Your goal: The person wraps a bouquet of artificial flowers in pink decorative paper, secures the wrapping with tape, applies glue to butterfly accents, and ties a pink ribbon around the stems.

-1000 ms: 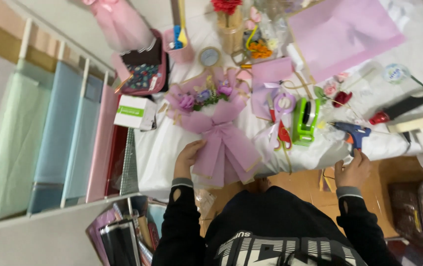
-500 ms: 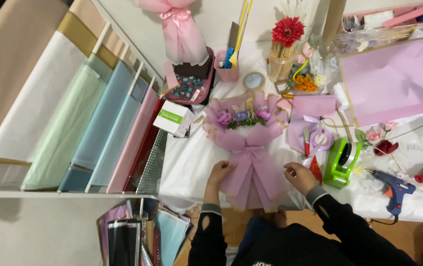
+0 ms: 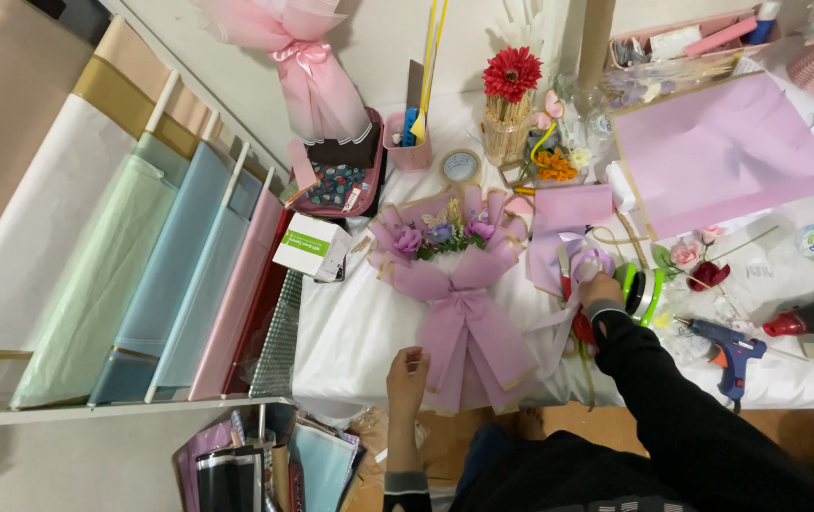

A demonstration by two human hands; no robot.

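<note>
A white-covered table (image 3: 359, 332) carries the work, with a rack of pastel paper rolls (image 3: 141, 275) along its left side; a large lilac sheet (image 3: 720, 152) lies at the far right; a lilac-wrapped bouquet (image 3: 464, 284) lies mid-table, its bow and tails running toward the near edge; the left hand (image 3: 407, 372) hovers just beside the tails, fingers loosely curled, holding nothing; the right hand (image 3: 600, 288) rests on pale purple ribbon (image 3: 585, 264) beside a green tape dispenser (image 3: 642, 292), perhaps pinching it, though its grip is hidden; a blue glue gun (image 3: 724, 349) lies near.
</note>
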